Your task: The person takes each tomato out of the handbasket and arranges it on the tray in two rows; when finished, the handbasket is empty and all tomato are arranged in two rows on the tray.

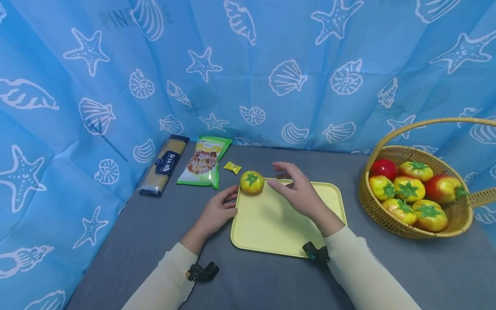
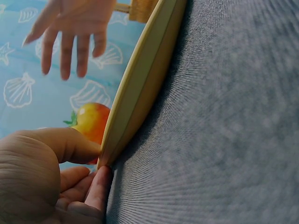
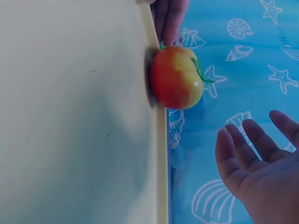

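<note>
A pale yellow tray lies on the grey table in front of me. A yellow-orange tomato with a green stem sits at the tray's far left corner. My left hand pinches the tray's left rim just below the tomato. In the left wrist view my thumb lies on the tray rim and the fingers tuck beneath it, with the tomato beyond. My right hand hovers over the tray with fingers spread, just right of the tomato and apart from it. The right wrist view shows the tomato against the tray's rim.
A wicker basket with a handle stands at the right, holding several tomatoes. A spaghetti pack, a green snack bag and a small yellow wrapped sweet lie at the back left. Blue seashell cloth walls the table.
</note>
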### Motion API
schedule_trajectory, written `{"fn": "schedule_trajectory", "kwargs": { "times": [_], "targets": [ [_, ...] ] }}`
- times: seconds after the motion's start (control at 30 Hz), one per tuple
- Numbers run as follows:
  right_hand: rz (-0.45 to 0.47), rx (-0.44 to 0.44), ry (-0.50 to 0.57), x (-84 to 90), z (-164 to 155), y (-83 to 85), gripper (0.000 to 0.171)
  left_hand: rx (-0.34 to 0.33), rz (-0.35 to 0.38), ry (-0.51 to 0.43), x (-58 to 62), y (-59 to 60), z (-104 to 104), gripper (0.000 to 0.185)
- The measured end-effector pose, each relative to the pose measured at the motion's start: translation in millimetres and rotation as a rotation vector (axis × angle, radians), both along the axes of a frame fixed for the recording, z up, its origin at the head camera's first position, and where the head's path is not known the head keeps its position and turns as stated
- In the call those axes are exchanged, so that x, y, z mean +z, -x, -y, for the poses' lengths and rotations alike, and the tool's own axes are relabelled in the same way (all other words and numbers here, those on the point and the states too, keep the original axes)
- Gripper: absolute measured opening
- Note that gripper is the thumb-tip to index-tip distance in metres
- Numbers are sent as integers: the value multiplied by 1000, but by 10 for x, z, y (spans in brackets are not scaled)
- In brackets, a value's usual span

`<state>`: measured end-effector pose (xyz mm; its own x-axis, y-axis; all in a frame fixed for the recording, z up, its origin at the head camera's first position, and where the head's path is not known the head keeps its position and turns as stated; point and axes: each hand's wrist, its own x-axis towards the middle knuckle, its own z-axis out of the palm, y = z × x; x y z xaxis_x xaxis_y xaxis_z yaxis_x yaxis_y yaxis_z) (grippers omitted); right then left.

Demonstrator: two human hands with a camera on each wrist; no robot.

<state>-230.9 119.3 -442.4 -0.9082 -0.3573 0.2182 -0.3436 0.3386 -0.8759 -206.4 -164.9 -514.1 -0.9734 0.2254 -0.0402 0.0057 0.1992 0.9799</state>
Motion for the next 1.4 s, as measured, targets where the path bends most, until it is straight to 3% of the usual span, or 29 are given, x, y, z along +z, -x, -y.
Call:
{"fn": "schedule_trajectory", "kwargs": {
  "times": [0.3, 0.6, 0.9, 1.13, 1.4],
  "targets": [
    [7, -1, 61, -87, -278, -274, 51, 2, -4, 0, -14, -4, 21, 71],
    [-73, 5, 159, -69, -625, -473, 46, 10, -10, 2, -14, -14, 19, 71],
    [-93, -37, 222, 10, -1043, -572, 48, 12, -7, 14, -27, -10, 16, 71],
    [-49, -75, 405, 112, -1322, -600, 47, 8, -8, 14, -18, -6, 19, 71],
    [-31, 24, 528, 136, -1663, -580, 50, 12, -18, 24, -3, -2, 7, 70]
  ]
}}
